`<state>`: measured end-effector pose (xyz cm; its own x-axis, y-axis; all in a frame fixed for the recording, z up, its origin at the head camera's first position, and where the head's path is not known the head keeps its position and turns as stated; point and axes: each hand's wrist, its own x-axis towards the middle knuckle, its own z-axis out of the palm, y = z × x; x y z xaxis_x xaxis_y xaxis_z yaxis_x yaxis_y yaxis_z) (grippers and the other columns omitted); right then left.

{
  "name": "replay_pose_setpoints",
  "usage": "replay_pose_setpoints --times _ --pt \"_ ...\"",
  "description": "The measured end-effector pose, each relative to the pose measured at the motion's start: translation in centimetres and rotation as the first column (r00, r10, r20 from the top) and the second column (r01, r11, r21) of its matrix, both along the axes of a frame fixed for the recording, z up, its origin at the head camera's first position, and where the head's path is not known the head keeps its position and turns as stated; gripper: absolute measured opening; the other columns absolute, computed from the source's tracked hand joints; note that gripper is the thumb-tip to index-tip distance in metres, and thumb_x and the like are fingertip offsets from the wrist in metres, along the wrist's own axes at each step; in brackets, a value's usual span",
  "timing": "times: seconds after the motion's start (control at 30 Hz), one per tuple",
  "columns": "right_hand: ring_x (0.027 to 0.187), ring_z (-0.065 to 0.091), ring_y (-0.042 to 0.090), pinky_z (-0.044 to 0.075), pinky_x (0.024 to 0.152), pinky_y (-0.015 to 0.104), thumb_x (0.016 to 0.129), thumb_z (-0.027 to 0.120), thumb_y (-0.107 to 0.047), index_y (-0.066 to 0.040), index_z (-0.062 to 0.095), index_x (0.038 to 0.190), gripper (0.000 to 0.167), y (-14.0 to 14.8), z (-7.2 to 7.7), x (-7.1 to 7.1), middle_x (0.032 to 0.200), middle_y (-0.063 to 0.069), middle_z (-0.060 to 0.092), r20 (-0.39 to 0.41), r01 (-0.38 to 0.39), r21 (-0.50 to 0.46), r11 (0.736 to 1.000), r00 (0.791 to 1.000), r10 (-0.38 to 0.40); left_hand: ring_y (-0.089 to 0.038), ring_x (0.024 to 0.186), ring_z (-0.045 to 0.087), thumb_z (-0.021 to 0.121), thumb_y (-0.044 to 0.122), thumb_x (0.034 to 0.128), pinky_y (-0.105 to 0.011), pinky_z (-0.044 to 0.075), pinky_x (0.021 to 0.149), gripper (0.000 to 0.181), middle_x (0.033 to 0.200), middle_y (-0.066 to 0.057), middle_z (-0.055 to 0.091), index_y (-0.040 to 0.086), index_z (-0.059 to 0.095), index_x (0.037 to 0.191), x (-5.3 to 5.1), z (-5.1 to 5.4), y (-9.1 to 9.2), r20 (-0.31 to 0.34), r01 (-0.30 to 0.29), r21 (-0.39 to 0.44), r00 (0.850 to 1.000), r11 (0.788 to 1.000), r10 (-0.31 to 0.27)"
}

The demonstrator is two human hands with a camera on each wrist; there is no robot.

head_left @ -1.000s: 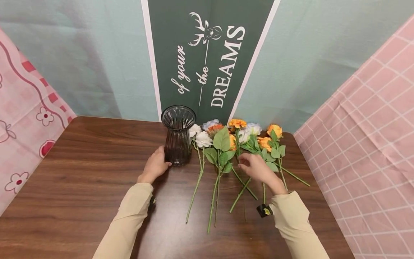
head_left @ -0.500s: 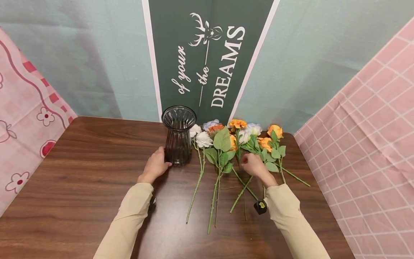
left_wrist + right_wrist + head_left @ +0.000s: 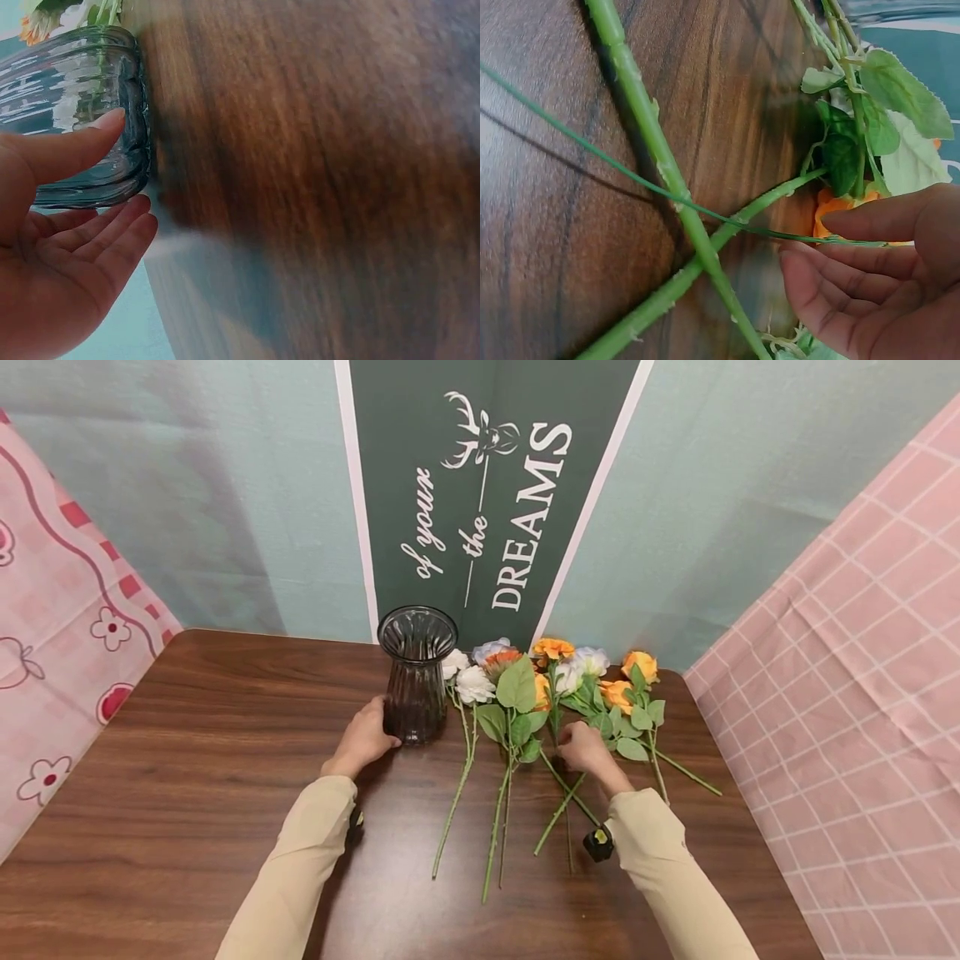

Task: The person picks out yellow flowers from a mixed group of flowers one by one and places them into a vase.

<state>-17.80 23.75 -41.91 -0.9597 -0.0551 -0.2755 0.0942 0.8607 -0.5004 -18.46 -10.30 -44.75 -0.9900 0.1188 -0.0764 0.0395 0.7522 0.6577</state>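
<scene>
On the brown wood-grain table [image 3: 187, 777], the left hand [image 3: 362, 739] grips a fluted smoky-glass vase [image 3: 416, 693]; rightward, the right hand [image 3: 587, 750] pinches a thin green stem [image 3: 712, 214].

High forward-down head view, close wrist views, table [image 3: 150, 818] in all

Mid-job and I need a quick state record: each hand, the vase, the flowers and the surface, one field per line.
left hand: left hand holds the glass vase near its base
right hand: right hand pinches a thin green stem
vase: upright, ribbed, flared rim; no stem rises above the rim
flowers: lying to the vase's right; white flowers nearest it, a yellow-orange rose farther right
crossing: two thick stems cross near the right hand
surface: brown wood-grain table
</scene>
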Motion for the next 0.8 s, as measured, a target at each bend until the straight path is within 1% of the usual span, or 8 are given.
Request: replay_pose_setpoints --times 0.07,0.2,0.47,0.7,0.8 --pt "0.056 0.06 0.021 0.051 0.052 0.03 0.082 0.055 0.003 0.009 0.058 0.092 0.012 -0.07 -0.15 -0.08 0.081 0.021 0.061 0.029 0.039 -0.045 0.998 0.999 -0.038 -0.045 0.117 0.04 0.073 0.005 0.0741 -0.052 0.034 0.096 0.077 0.132 -0.032 0.039 -0.011 0.029 0.135 -0.13 -0.05 0.0 -0.003 0.002 0.008 1.0 1.0 -0.002" --pt "0.053 0.059 0.02 0.053 0.053 0.032 0.082 0.055 0.004 0.008 0.057 0.092 0.011 -0.21 -0.31 -0.3 0.074 0.018 0.059 0.044 0.085 -0.078 0.993 0.996 -0.082 -0.044 0.119 0.04 0.074 0.005 0.0738 -0.051 0.033 0.097 0.079 0.133 -0.031 0.038 -0.01 0.028 0.136 -0.36 -0.15 -0.05 0.002 0.01 0.024 1.0 1.0 -0.01" --pt "0.056 0.063 0.025 0.053 0.054 0.034 0.083 0.054 0.004 0.008 0.057 0.091 0.009 -0.37 -0.56 -0.42 0.076 0.02 0.06 0.046 0.117 -0.093 0.989 0.993 -0.113 -0.044 0.121 0.036 0.074 0.003 0.0732 -0.052 0.032 0.098 0.082 0.135 -0.032 0.034 -0.01 0.024 0.137 -0.53 -0.27 -0.26 0.012 0.043 0.047 0.999 0.998 -0.043" --pt "0.054 0.062 0.023 0.054 0.053 0.034 0.083 0.052 0.007 0.007 0.056 0.082 0.004 -0.39 -0.71 -0.61 0.073 0.02 0.059 0.066 0.147 -0.131 0.98 0.988 -0.14 -0.043 0.123 0.034 0.072 0.004 0.0761 -0.052 0.031 0.099 0.081 0.138 -0.03 0.031 -0.01 0.022 0.138 -0.39 -0.19 -0.4 0.037 0.048 0.054 0.998 0.997 -0.05" --pt "0.054 0.062 0.024 0.054 0.054 0.035 0.083 0.051 0.007 0.005 0.055 0.078 0.007 -0.36 -0.65 -0.7 0.07 0.019 0.058 0.068 0.143 -0.134 0.981 0.989 -0.135 -0.043 0.124 0.033 0.071 0.005 0.077 -0.052 0.03 0.099 0.08 0.138 -0.031 0.03 -0.01 0.021 0.138 -0.36 -0.05 -0.44 0.043 0.05 0.049 0.998 0.998 -0.052"
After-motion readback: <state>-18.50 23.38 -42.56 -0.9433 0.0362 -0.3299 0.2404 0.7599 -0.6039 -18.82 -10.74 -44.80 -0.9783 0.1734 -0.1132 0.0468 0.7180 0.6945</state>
